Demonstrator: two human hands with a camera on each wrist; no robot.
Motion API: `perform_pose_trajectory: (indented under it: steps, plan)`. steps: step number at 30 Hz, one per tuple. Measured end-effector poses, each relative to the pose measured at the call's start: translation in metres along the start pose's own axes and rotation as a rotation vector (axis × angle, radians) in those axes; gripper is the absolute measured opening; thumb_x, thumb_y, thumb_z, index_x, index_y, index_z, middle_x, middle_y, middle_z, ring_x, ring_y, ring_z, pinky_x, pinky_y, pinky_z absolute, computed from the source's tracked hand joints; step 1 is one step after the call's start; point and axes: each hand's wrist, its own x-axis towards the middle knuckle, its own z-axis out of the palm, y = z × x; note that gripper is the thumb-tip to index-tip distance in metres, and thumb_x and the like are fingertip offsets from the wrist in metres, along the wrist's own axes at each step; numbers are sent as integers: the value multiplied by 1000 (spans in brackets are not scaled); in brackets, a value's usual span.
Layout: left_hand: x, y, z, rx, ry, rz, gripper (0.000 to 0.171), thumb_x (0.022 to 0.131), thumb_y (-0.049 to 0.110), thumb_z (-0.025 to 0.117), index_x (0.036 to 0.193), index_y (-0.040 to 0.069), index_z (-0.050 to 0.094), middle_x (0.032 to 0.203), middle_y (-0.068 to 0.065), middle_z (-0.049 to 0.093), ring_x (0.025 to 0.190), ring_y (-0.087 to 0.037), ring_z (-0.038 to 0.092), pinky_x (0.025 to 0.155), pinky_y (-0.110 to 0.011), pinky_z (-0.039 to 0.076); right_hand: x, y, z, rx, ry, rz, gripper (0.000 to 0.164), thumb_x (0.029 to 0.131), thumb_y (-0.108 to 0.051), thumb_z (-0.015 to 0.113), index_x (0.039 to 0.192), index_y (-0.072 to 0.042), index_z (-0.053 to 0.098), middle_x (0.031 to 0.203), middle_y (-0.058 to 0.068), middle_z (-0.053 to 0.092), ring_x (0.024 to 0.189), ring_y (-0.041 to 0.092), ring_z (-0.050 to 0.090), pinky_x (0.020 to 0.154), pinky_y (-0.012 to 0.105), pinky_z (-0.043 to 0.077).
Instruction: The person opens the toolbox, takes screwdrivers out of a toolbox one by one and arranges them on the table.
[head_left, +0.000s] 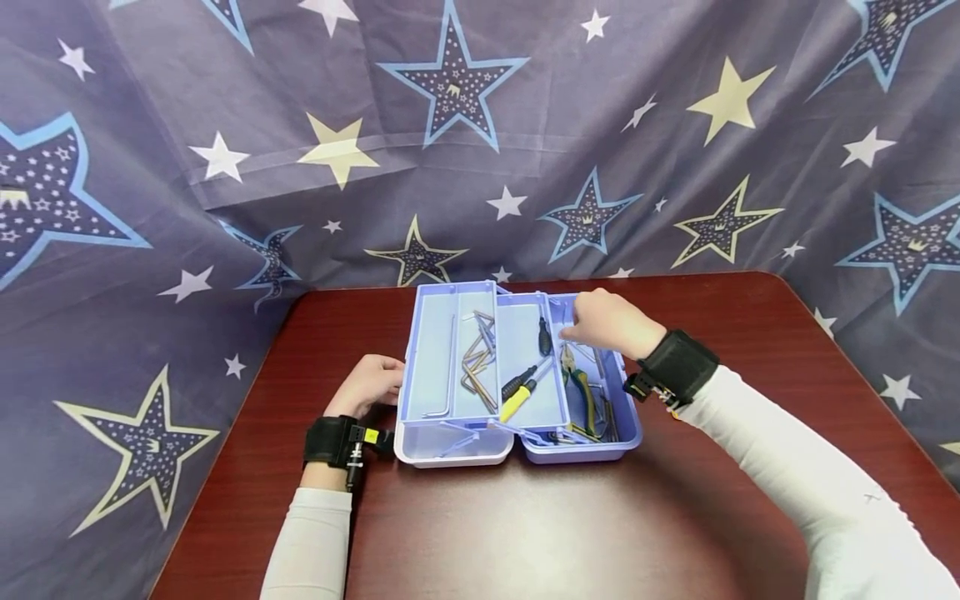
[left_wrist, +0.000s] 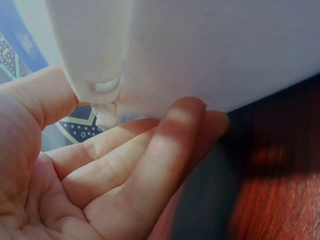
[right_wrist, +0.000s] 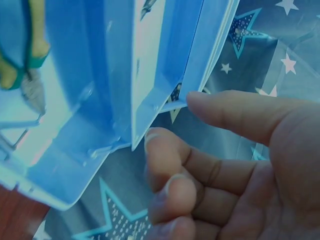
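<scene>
A blue-purple cantilever toolbox (head_left: 592, 455) stands unfolded on the table, its pale lid (head_left: 450, 462) to the left under the raised trays (head_left: 431, 358). My left hand (head_left: 369, 385) grips the lid's outer left side; in the left wrist view the thumb passes behind its edge and the fingers touch the wall. Over the back of the right compartment is my right hand (head_left: 611, 323). Seen from the right wrist, its fingers are loosely bent, thumb apart, nothing between them. Green-and-yellow pliers (head_left: 585, 393) lie in that compartment.
Hex keys (head_left: 478, 360) lie in the left tray. A yellow-handled screwdriver (head_left: 517, 402) and a dark-handled screwdriver (head_left: 544, 338) are in the right tray. Beneath is a dark red wooden table (head_left: 555, 533); a star-patterned cloth (head_left: 480, 192) hangs behind it.
</scene>
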Motion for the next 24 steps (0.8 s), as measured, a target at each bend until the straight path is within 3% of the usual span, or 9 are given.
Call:
perform_pose_trajectory:
  steps: [6, 13, 17, 24]
  plan:
    - [-2, 0, -1, -13, -3, 12, 27, 84, 8, 62, 103, -11, 64, 76, -6, 67, 65, -17, 66, 59, -33, 57, 19, -19, 8, -16, -7, -47, 28, 86, -27, 68, 72, -3, 62, 54, -1, 30, 48, 16, 42, 45, 25, 33]
    - [0, -3, 0, -31, -22, 15, 24, 83, 7, 61, 100, -10, 63, 75, -6, 67, 65, -17, 66, 58, -33, 57, 37, -30, 21, -22, -55, -49, 28, 85, -25, 69, 90, 2, 65, 71, 7, 58, 63, 19, 56, 57, 29, 47]
    - [1, -4, 1, -36, -17, 16, 23, 83, 6, 60, 100, -10, 63, 76, -6, 66, 65, -18, 66, 59, -33, 57, 45, -31, 28, -55, -52, -37, 31, 85, -24, 68, 98, 4, 64, 81, 11, 61, 69, 22, 58, 65, 33, 51]
    - [2, -6, -2, -38, -12, 9, 23, 83, 5, 60, 100, -10, 63, 77, -7, 66, 66, -18, 66, 60, -35, 57, 52, -35, 32, -104, -11, -33, 17, 84, -18, 65, 86, -1, 64, 78, 11, 59, 67, 24, 57, 57, 36, 48]
